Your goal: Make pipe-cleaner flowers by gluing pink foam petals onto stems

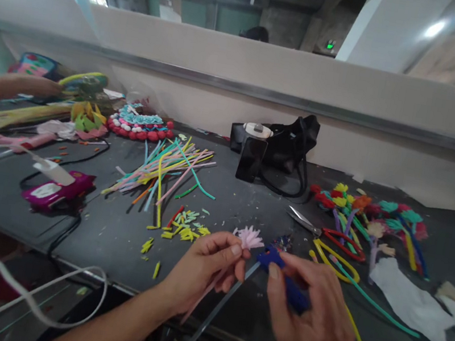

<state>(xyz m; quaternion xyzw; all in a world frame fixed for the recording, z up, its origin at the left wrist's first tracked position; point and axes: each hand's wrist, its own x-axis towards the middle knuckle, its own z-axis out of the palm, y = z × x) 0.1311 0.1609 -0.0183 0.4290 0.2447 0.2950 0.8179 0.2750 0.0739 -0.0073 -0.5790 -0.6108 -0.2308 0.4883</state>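
Between the thumb and fingers of my left hand (pixel 216 258) is a pale pink pipe-cleaner flower (pixel 250 237), its fringed head up and its stem hanging below the hand. My right hand (pixel 312 313) has its thumb and fingers on a blue hot glue gun (pixel 294 293), just right of the flower. A long translucent glue stick (pixel 216 310) slants out of the gun toward the table's front edge. Left of my hands lie short yellow and green pipe-cleaner pieces (pixel 187 230). Red-handled scissors (pixel 309 225) rest beyond my right hand.
A bundle of pipe cleaners (pixel 167 169) and a purple device (pixel 55 192) lie left. A phone (pixel 250 160) leans before a black bag (pixel 287 145). Colourful pipe-cleaner flowers (pixel 389 210) and white cloth (pixel 408 300) lie right. Another person's arm (pixel 11 90) reaches in at far left.
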